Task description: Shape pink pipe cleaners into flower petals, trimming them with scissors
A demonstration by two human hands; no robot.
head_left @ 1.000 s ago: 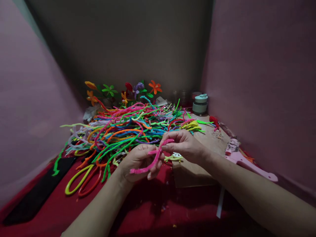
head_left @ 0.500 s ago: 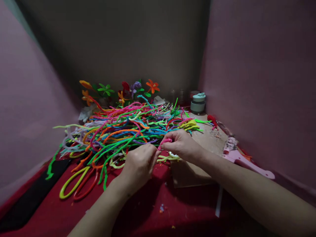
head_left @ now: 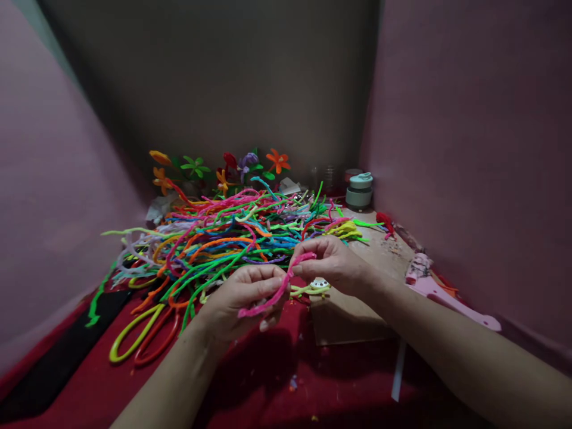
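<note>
A pink pipe cleaner (head_left: 276,294) runs between both my hands above the red cloth. My left hand (head_left: 239,299) is turned palm up with its fingers curled round the lower end. My right hand (head_left: 333,263) pinches the upper end between thumb and fingertips. Just behind the hands lies a big heap of pipe cleaners (head_left: 223,235) in many colours. A small white object (head_left: 319,283) and a few yellow-green stems (head_left: 308,291) lie under my right hand.
Finished pipe-cleaner flowers (head_left: 223,167) stand at the back. A teal lidded jar (head_left: 360,189) sits at the back right. A brown board (head_left: 357,310) lies under my right arm, and a pink glue gun (head_left: 440,291) rests by the right wall. Pink walls close both sides.
My left hand has rolled from knuckles up to palm up, and the pink pipe cleaner shows again along its length. My right hand has kept its pinch in about the same place.
</note>
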